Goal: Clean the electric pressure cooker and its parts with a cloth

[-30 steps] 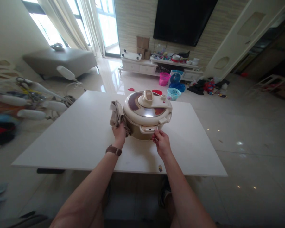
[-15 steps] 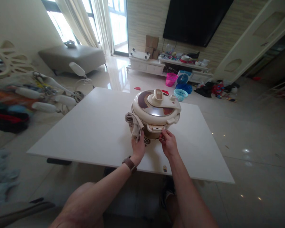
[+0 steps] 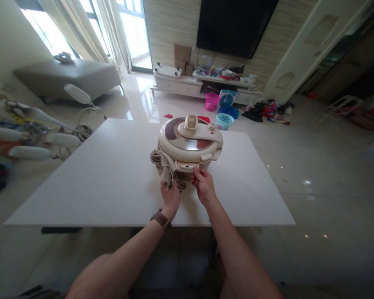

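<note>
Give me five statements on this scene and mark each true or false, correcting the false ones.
1. The left hand holds a cloth. True.
2. The lid is off the cooker. False: the lid is on the cooker.
3. The right hand is at the right end of the cooker's front handle. True.
4. The wristband is on the right wrist. False: the wristband is on the left.
5. The pink basket is on the floor. True.
</note>
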The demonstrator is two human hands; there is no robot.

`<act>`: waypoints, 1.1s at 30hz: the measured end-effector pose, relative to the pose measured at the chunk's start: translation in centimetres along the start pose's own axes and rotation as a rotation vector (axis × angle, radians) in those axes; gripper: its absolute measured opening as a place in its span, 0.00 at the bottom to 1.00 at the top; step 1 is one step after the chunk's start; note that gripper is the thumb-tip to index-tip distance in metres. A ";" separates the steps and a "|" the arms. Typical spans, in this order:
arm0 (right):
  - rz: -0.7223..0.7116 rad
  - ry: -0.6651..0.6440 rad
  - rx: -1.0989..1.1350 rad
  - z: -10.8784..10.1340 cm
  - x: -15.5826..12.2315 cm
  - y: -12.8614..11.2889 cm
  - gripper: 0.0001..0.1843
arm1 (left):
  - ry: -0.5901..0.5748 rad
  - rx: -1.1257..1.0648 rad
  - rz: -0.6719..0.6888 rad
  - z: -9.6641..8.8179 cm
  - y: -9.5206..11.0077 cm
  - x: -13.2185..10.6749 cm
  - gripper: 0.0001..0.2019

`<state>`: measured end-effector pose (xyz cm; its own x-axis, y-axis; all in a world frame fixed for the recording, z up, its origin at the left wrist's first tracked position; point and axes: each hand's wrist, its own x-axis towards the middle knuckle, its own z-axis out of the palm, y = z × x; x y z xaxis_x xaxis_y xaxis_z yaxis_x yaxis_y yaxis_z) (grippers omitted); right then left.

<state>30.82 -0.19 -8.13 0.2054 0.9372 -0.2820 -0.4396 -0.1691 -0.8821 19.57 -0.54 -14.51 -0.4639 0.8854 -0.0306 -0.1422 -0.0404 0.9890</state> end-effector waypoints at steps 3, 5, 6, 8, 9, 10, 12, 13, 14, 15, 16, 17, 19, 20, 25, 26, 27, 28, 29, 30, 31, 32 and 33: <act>0.005 0.005 -0.002 -0.2 0.1 -0.1 0.38 | -0.061 0.045 -0.056 0.8 -0.1 -3.8 0.20; -0.003 0.002 -0.008 -0.3 0.2 -0.2 0.38 | -0.088 0.022 -0.102 1.3 0.1 -5.0 0.20; -0.009 0.000 -0.011 -0.3 0.1 -0.2 0.37 | -0.083 0.010 -0.123 1.5 0.3 -5.0 0.20; -0.016 -0.004 -0.013 -0.3 0.1 -0.3 0.36 | -0.047 -0.005 -0.144 1.7 0.5 -4.0 0.18; -0.015 -0.002 -0.011 -0.3 0.0 -0.3 0.36 | -0.022 -0.013 -0.144 1.8 0.5 -3.1 0.18; -0.014 0.000 -0.009 -0.2 0.0 -0.2 0.36 | 0.004 -0.024 -0.139 1.8 0.5 -1.8 0.17; -0.013 0.008 -0.007 -0.2 -0.1 -0.2 0.35 | 0.052 -0.056 -0.129 1.6 0.5 1.0 0.17; -0.013 0.011 -0.008 -0.2 -0.1 -0.2 0.35 | 0.082 -0.076 -0.133 1.5 0.5 2.4 0.18; -0.014 0.015 -0.009 -0.2 -0.1 -0.2 0.35 | 0.109 -0.088 -0.139 1.4 0.4 3.8 0.19; -0.014 0.017 -0.010 -0.2 -0.1 -0.2 0.35 | 0.136 -0.099 -0.141 1.3 0.4 4.9 0.19; -0.012 0.019 -0.010 -0.2 -0.1 -0.2 0.35 | 0.156 -0.112 -0.141 1.2 0.3 5.7 0.20; -0.009 0.018 -0.010 -0.2 -0.1 -0.2 0.36 | 0.176 -0.123 -0.134 1.2 0.2 6.2 0.20; -0.005 0.009 -0.008 -0.2 0.0 -0.3 0.36 | 0.214 -0.135 -0.107 1.2 -0.3 5.9 0.20; -0.005 0.005 -0.007 -0.2 0.0 -0.3 0.35 | 0.230 -0.131 -0.093 1.3 -0.6 5.1 0.20; -0.004 0.002 0.005 -0.3 0.0 -0.3 0.35 | 0.174 -0.074 -0.190 2.1 -1.7 -1.6 0.18; -0.004 0.003 0.007 -0.3 0.0 -0.4 0.35 | 0.150 -0.094 -0.226 2.3 -1.7 -2.9 0.19; -0.002 0.004 0.010 -0.3 0.0 -0.4 0.36 | 0.126 -0.117 -0.255 2.5 -1.6 -3.9 0.20; 0.000 0.007 0.013 -0.3 0.0 -0.4 0.36 | 0.115 -0.143 -0.281 2.7 -1.3 -4.5 0.20; 0.002 0.009 0.015 -0.3 0.0 -0.4 0.37 | 0.117 -0.168 -0.300 2.9 -1.1 -4.8 0.20; 0.004 0.010 0.015 -0.3 0.0 -0.4 0.37 | 0.133 -0.193 -0.313 3.1 -0.8 -4.7 0.20; 0.007 0.011 0.012 -0.3 0.0 -0.4 0.37 | 0.160 -0.221 -0.326 3.2 -0.6 -4.2 0.20; 0.007 0.013 0.008 -0.3 0.0 -0.4 0.36 | 0.194 -0.252 -0.345 3.2 -0.4 -3.3 0.19; 0.007 0.014 0.004 -0.3 0.0 -0.3 0.36 | 0.229 -0.282 -0.369 3.1 -0.3 -2.2 0.19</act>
<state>31.19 -0.24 -7.91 0.2145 0.9318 -0.2929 -0.4444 -0.1740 -0.8788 23.32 -1.04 -14.26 -0.5136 0.7413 -0.4320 -0.5477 0.1043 0.8301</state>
